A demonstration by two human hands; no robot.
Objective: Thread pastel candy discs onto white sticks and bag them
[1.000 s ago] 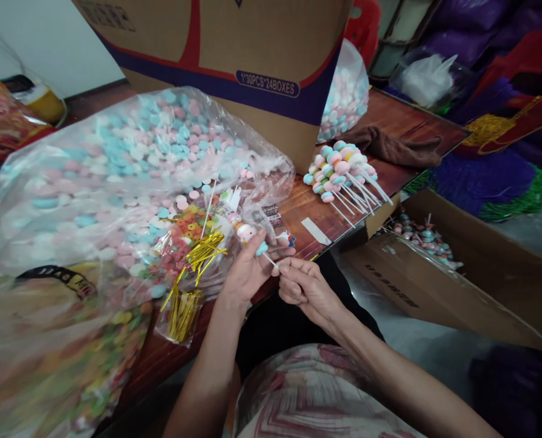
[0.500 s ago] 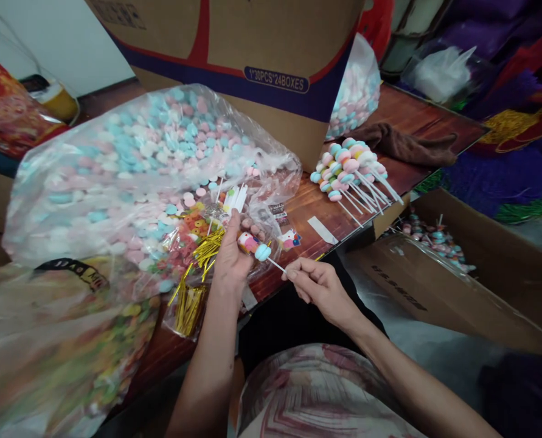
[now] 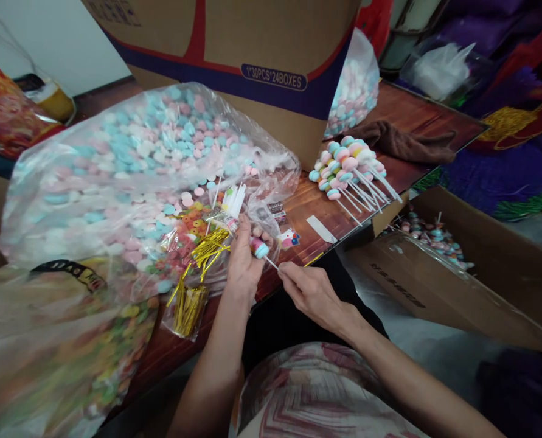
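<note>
My right hand (image 3: 309,292) pinches the thin white stick of a candy skewer (image 3: 260,249) with pink and blue pieces on it. My left hand (image 3: 243,258) is closed around the skewer's candy end, inside the mouth of a small clear bag (image 3: 252,213). Both hands are at the front edge of the wooden table (image 3: 307,204). Just left of my left hand lie gold twist ties (image 3: 204,246), and a packet of more gold ties (image 3: 186,307) sits lower down.
A big clear bag of pink, blue and white candies (image 3: 129,164) fills the table's left. A large cardboard box (image 3: 252,67) stands behind. Finished skewers (image 3: 348,167) lie at right, beside a brown cloth (image 3: 403,143). An open carton with wrapped skewers (image 3: 435,243) sits on the floor.
My right hand drew back with the stick, then came in again toward my left hand. The candy end has slid further into my left hand and the small bag.
</note>
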